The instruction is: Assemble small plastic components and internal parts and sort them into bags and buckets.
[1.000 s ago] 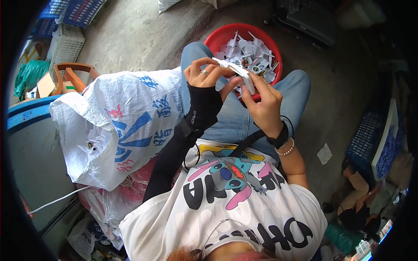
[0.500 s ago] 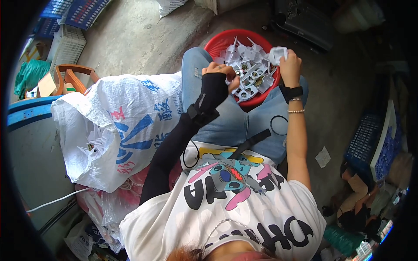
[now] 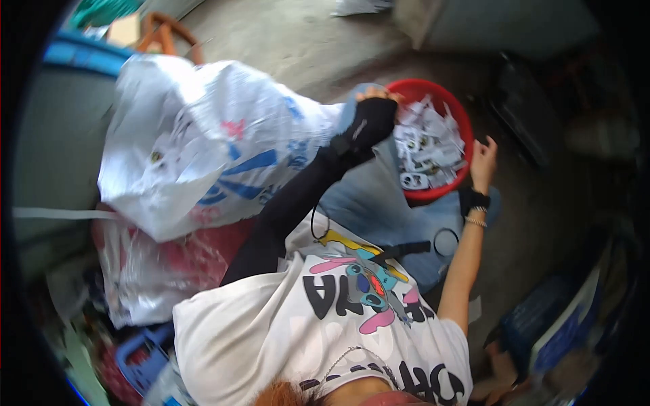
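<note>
A red basket (image 3: pixel 467 145) between my knees holds a heap of white plastic pieces (image 3: pixel 433 145), some with small metallic round parts. My left hand (image 3: pixel 378 108), in a black sleeve that covers its palm, is by the basket's left rim. Its fingers are mostly hidden and smeared, so whether they grip anything does not show. Just outside the right rim is my right hand (image 3: pixel 483 161), wearing a black wristband, with fingers parted and nothing visible in them. To my left, a large white woven sack (image 3: pixel 284 128) gapes, and similar white pieces (image 3: pixel 162 159) lie inside it.
Beneath the sack sits a clear and pink plastic bag (image 3: pixel 156 271). A blue-rimmed bin (image 3: pixel 88 54) stands at the far left near a brown wooden frame (image 3: pixel 177 30). A dark case (image 3: pixel 525 108) lies beyond the basket, on the right. Blue crates (image 3: pixel 535 311) are at lower right.
The view has swung left, so the sack shows more fully. My right hand no longer holds the white plastic piece and is lower beside the basket. My left hand has drawn back to the rim.
</note>
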Tool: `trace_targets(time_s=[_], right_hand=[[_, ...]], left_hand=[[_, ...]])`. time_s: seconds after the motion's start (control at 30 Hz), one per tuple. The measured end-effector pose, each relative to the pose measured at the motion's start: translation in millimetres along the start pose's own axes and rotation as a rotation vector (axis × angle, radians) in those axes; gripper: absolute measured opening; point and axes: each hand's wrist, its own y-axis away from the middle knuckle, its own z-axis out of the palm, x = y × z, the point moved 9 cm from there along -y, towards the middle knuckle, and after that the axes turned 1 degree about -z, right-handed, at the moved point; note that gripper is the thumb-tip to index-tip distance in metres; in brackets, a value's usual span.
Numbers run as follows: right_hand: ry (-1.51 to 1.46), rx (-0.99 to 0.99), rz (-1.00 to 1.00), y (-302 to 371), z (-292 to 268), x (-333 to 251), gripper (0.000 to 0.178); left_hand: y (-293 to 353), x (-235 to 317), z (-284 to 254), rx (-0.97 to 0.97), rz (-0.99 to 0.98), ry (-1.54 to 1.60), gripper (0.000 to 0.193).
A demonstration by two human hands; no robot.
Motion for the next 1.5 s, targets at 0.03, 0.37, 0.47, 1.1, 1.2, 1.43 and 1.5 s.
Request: trace_targets(time_s=[0.03, 0.37, 0.47, 1.1, 1.2, 1.43, 1.5], right_hand=[[0.006, -0.043, -0.034, -2, 3, -23, 0.047], [-0.166, -0.394, -0.299, 7, 12, -167, 0.039], [-0.205, -0.524, -0.408, 21, 21, -211, 0.037], [-0.041, -0.591, -0.508, 69, 10, -183, 0.036], [-0.039, -0.599, -0.533, 74, 12, -189, 0.036], [-0.084, -0.627, -0.481, 74, 14, -185, 0.033], [-0.062, -0.637, -0.477, 77, 16, -181, 0.033]], left_hand=[[11, -1, -37, -0.061, 0.011, 0.312, 0.023], [69, -104, -376, 0.111, -0.305, -0.126, 0.021], [103, -214, -381, -0.121, -0.314, -0.370, 0.014], [82, -330, -211, -0.716, -0.358, -0.227, 0.075], [76, -329, -228, -0.638, -0.361, -0.161, 0.074], [63, -315, -255, -0.510, -0.313, -0.025, 0.070], [67, -320, -270, -0.482, -0.304, 0.016, 0.069]])
